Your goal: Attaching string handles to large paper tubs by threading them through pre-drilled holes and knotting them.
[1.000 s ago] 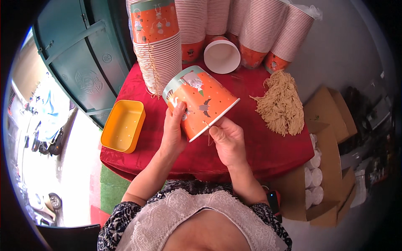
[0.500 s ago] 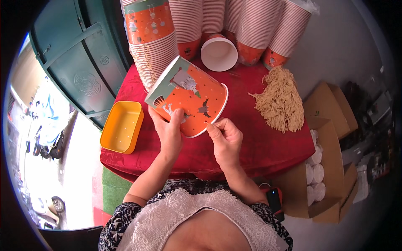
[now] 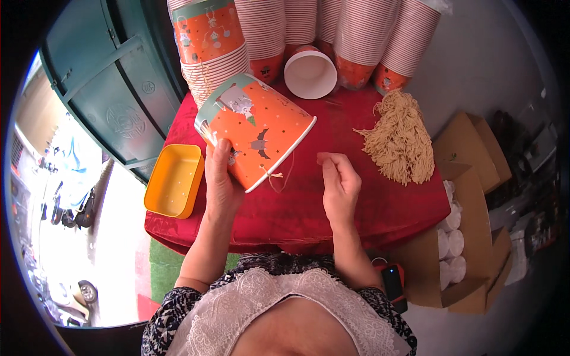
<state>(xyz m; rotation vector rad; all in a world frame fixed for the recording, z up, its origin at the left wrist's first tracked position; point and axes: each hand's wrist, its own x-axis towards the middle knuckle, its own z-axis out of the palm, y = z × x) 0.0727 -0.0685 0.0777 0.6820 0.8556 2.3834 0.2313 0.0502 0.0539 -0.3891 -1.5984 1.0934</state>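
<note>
My left hand (image 3: 221, 181) holds a large orange paper bucket (image 3: 255, 121) tilted over the table, its thumb on the printed wall and its other fingers mostly hidden. The bucket has a green-grey band, a bat print and a white rim. A short knotted cord (image 3: 272, 174) pokes out beside that rim, and a thin loop hangs from there. To the right, apart from the bucket, my right hand (image 3: 340, 183) is closed with thumb and forefinger together; anything between them is too small to make out. A bundle of tan cords (image 3: 399, 142) lies beyond it.
Tall stacks of paper buckets (image 3: 261, 29) line the back of the red-covered table (image 3: 332, 231). One loose bucket (image 3: 310, 74) lies on its side before them. A yellow tray (image 3: 173, 181) sits at the left edge. Cardboard boxes (image 3: 469, 225) with white rolls stand at right.
My right hand has left the bucket's rim and moved right. My left hand has shifted the bucket slightly left, turning its rim. The cord knot at the rim now shows.
</note>
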